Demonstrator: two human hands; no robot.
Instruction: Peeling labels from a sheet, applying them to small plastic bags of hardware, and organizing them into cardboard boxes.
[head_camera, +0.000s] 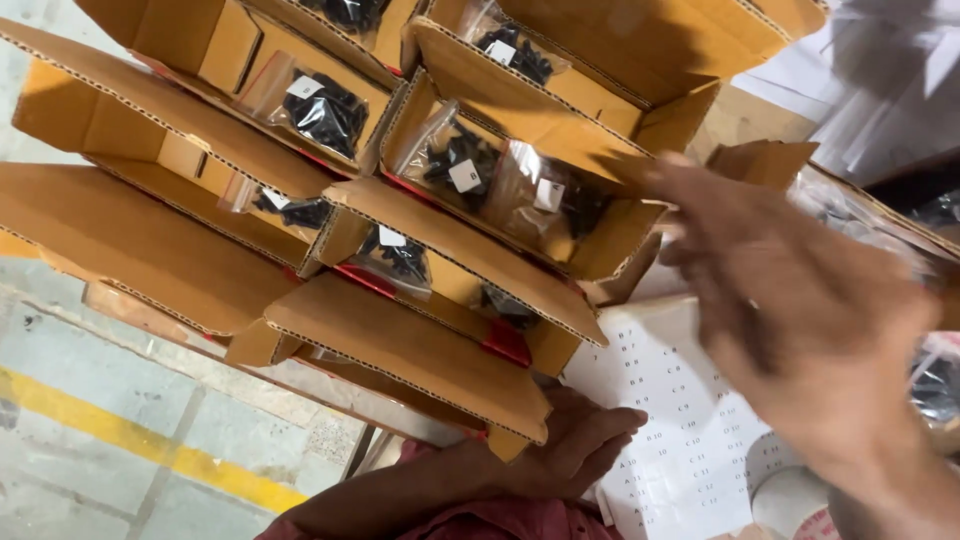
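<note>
Stack of open cardboard boxes (300, 215) fills most of the frame, several side by side and overlapping, flaps splayed out. Each one holds clear plastic bags of small black parts (325, 108), most bags with a small white label. Red edging shows under some box rims.

Concrete floor (90, 400) at lower left, with a yellow painted line (150, 445) running diagonally across it.

White printed sheet (670, 420) lies at lower centre-right, covered in rows of short codes, too small and blurred to read. More bagged black parts (935, 385) at the far right edge, partly hidden.

Right hand (800, 300) is in the foreground right, motion-blurred, palm open and fingers spread, pointing toward the nearest box (520, 170) with its two labelled bags. Holds nothing. Fingertips are just beside that box's right flap; can't tell if they touch it.

Left hand (580, 445) is low centre, below the box stack, resting on the left edge of the printed sheet. Fingers loosely curled, pressed flat-ish on the paper, not gripping anything I can see. Its forearm comes up from the bottom edge, above red fabric (500, 520).

Round white object (795, 505), maybe a tape roll, sits at bottom right, partly cut off.
</note>
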